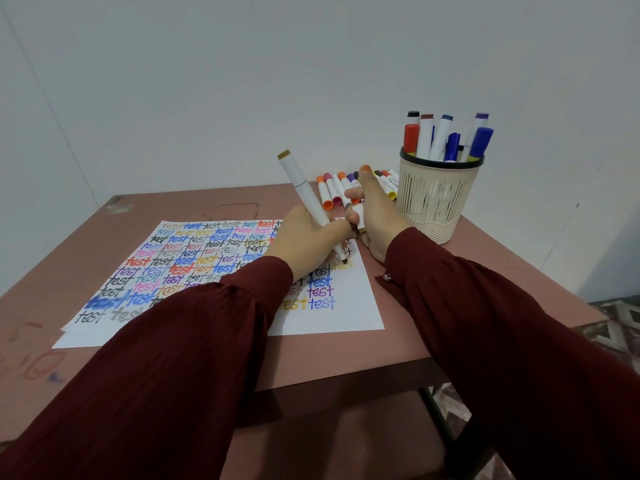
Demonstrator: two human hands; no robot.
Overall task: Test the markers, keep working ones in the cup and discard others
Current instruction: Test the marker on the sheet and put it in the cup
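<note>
Testing a light, stiff marker (304, 192) on paper (349, 315), grasped low on its barrel by the left grip (308, 237). Apparently pinching its cap (361, 220) in the right grip (379, 220).

Matt white paper (349, 313), smooth plastic cup (437, 202)

One cup (437, 202); about seven markers (440, 136) inside; one marker (306, 192) held; one cap (360, 218); one sheet (346, 313).

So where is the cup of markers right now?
In the head view the cup stands at the far right corner of the table, just right of the right hand and the row of loose markers.
</note>
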